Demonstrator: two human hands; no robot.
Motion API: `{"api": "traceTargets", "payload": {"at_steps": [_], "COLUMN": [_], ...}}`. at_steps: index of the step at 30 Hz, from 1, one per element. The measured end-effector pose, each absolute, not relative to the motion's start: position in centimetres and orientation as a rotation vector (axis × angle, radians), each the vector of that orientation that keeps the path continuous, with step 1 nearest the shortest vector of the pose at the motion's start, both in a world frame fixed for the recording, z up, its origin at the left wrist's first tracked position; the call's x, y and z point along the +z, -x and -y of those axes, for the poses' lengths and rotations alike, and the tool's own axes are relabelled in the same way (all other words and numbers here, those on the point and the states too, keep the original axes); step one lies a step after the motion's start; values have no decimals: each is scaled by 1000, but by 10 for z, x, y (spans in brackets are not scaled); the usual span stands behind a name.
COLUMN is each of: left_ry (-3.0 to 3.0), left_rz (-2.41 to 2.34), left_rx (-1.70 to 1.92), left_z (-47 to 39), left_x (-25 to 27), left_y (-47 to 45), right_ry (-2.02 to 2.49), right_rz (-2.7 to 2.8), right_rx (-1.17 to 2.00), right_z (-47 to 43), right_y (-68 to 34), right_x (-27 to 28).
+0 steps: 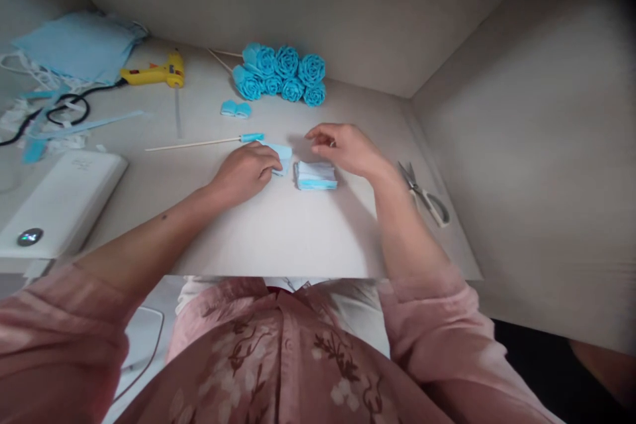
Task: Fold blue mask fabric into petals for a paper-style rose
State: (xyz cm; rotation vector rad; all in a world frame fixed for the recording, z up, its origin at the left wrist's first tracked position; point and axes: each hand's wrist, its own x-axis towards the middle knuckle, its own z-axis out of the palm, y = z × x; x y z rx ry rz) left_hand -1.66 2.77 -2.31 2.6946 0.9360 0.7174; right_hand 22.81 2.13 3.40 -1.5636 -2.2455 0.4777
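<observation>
One stack of blue-and-white squares [316,177] sits on the bench [278,238], whose surface runs from it to the front edge. Left of the stack, the left hand [246,172] covers part of one blue sheet [284,156]; I cannot tell if its grip pinches. Just beyond the stack, the right hand [350,146] has a half-open grip, nothing visible in it. Right of the stack, near the side edge: one pair of scissors [421,193].

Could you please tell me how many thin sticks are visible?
3: a near stick beyond the left hand, plus an upper stick and a lower stick projecting left from the blue flowers. More may be hidden there.
</observation>
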Motion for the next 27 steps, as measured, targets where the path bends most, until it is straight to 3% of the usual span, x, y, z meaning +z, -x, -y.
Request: {"api": "traceTargets", "payload": {"at_steps": [4, 9, 13, 20, 27], "left_ry": [-2680, -2593, -2428, -1998, -2232], "left_rz": [-940, -985, -1022, -862, -1040], "left_rx": [711, 791, 934, 914, 883], "left_z": [-29, -29, -22, -2, 2], "left_x": [-24, -27, -17, 3, 18], "left_y": [17, 17, 14, -5, -19], "right_ry": [1784, 1887, 1706, 1326, 1165], "right_rz": [2522, 2477, 2342, 1926, 1878], "right_rx": [461, 507, 527, 842, 950], "right_z": [-11, 2, 11, 19, 20], "right_y": [-234, -228, -228, -220, -229], "right_x": [36, 26, 18, 17, 3]}}
